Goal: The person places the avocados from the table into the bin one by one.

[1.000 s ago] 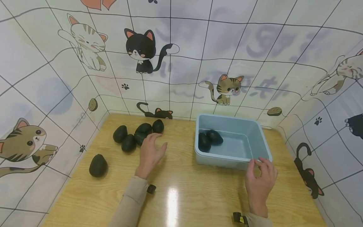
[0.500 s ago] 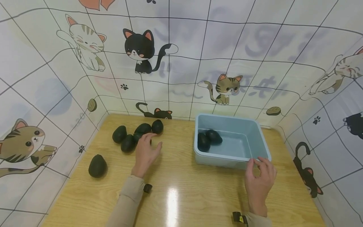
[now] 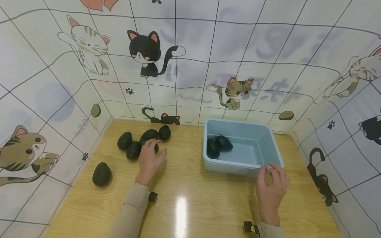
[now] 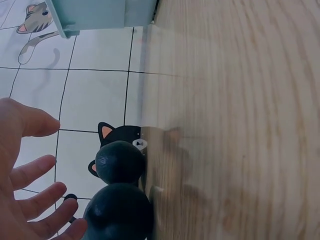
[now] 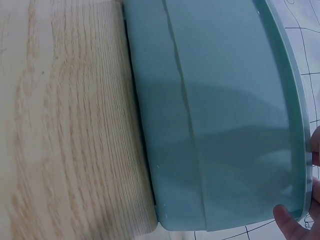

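Note:
Several dark green avocados (image 3: 124, 141) lie grouped at the table's back left. My left hand (image 3: 150, 160) hovers at the group's front right and partly hides one of them. In the left wrist view its fingers (image 4: 42, 197) are spread, with a gap to the thumb and nothing held; two avocados (image 4: 120, 212) show beyond them. A light blue plastic bin (image 3: 238, 166) stands at the right, with two avocados (image 3: 224, 143) at its left end. At the front right corner my right hand (image 3: 272, 191) holds the bin's rim with bent thumb and fingers.
A single avocado (image 3: 102, 174) lies apart, nearer the table's left edge. The wooden table (image 3: 190, 191) is bounded at the back and sides by a white cat-print covering (image 3: 190, 49). Bare wood shows between the avocado group and the bin.
My left hand has shifted slightly left and down from the rightmost avocado. The right hand stays at the bin's corner, and the avocados lie as before.

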A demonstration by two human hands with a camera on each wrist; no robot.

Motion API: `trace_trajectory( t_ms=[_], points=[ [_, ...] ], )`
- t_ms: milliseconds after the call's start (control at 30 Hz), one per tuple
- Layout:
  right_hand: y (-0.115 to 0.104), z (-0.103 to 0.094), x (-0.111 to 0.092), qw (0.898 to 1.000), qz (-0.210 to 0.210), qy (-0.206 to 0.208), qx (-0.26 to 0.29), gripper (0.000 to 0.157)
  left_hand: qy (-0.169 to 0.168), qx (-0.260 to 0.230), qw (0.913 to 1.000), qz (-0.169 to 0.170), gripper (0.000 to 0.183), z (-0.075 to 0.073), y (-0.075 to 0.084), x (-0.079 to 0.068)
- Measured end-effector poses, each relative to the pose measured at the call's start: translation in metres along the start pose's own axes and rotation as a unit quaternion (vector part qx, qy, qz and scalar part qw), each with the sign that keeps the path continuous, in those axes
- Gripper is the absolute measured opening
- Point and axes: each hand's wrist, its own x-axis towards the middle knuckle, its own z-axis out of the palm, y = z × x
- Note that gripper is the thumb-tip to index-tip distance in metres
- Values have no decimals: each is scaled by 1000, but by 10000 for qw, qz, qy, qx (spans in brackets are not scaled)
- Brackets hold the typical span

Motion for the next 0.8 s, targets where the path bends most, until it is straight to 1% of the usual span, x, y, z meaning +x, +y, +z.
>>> trace_trajectory(
  t_ms=[200,333,467,633,800],
  points=[
    [1,0,1,10000,-5,59,28,11,108,235,9996,122,42,0,-2,2],
    [1,0,1,9999,-61,59,67,11,330,504,9978,290,40,1,-5,1],
    [0,0,2,9999,-91,30,95,11,519,591,9961,403,37,1,-7,1],
    [-1,-1,1,10000,-45,10,40,10,472,621,9963,350,37,0,-11,4],
    [-1,-1,1,10000,-37,40,20,10,334,719,9965,258,39,-1,-14,7]
  ],
)
